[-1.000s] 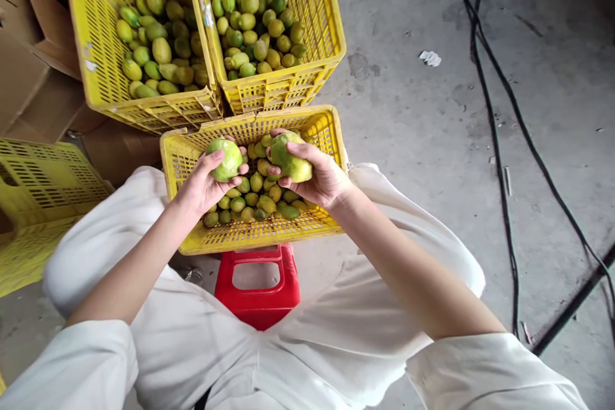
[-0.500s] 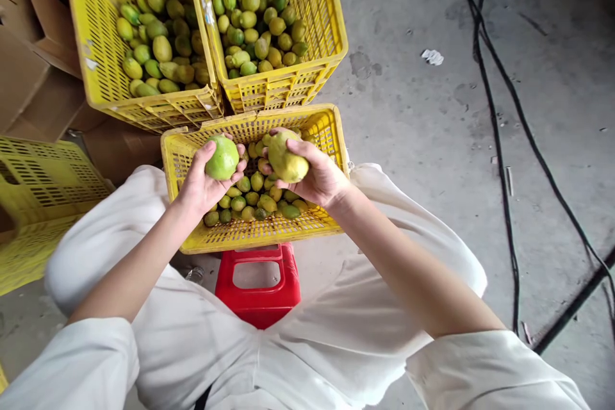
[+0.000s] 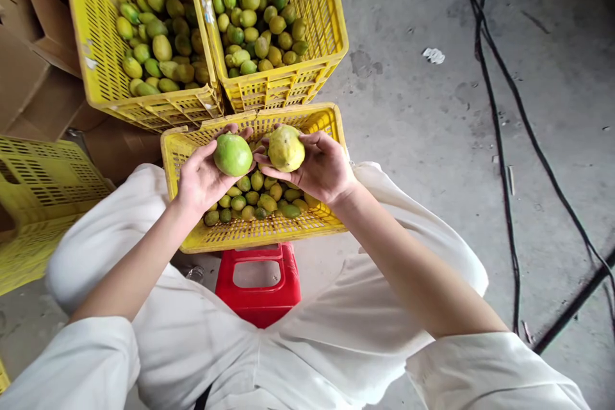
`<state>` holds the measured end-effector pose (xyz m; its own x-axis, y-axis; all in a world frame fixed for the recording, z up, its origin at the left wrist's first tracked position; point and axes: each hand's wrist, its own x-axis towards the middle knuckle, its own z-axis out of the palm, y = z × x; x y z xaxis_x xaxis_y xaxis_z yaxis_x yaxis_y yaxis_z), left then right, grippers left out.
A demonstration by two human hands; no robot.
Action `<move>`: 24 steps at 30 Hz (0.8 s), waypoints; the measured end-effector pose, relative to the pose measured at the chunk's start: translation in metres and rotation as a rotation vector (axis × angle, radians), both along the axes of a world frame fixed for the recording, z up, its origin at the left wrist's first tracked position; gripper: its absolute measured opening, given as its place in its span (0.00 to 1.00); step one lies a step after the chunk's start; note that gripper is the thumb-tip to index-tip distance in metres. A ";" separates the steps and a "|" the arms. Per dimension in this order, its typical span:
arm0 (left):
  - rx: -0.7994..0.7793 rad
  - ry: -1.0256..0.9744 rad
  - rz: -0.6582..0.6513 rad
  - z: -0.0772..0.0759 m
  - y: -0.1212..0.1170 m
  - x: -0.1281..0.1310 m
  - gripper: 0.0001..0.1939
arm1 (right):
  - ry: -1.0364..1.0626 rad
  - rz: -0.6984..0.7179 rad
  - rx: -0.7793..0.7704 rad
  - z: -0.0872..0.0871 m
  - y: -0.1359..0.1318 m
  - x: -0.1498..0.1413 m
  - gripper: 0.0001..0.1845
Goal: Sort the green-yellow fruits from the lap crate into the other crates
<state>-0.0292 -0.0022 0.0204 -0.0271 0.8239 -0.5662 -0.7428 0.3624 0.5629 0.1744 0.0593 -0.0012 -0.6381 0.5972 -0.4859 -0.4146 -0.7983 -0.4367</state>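
My left hand [image 3: 204, 173] cradles a green lemon [image 3: 233, 154], its thumb and fingers curved around the fruit. In my right hand [image 3: 321, 170] rests a yellow lemon [image 3: 286, 148], its tip turned toward me, with thumb and fingers at its sides. Both hands are side by side above a yellow crate [image 3: 259, 244]. Inside that crate lie many smaller green and yellow lemons [image 3: 266, 203], partly hidden by my hands.
Two larger yellow crates stand beyond, a left one [image 3: 144, 106] and a right one [image 3: 331, 25], both holding lemons. A red stool [image 3: 264, 301] is between my legs. Cardboard boxes [image 3: 29, 83] and another yellow crate [image 3: 52, 179] are at left. Black cables [image 3: 509, 90] cross the floor at right.
The left hand has shifted slightly right with the green lemon, bringing the two fruits closer. The yellow lemon has been turned, and the right hand's fingers have opened out beneath it.
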 end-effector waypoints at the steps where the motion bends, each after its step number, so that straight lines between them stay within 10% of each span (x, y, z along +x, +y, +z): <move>1: 0.004 0.019 -0.022 -0.003 -0.001 0.000 0.17 | -0.010 0.001 0.005 0.001 0.000 -0.001 0.17; 8: -0.001 0.029 -0.157 -0.018 -0.007 -0.004 0.21 | -0.020 0.040 0.052 0.003 -0.008 -0.006 0.21; 24: -0.340 0.069 0.108 -0.008 0.009 0.000 0.10 | -0.173 0.060 0.024 0.002 -0.006 -0.005 0.27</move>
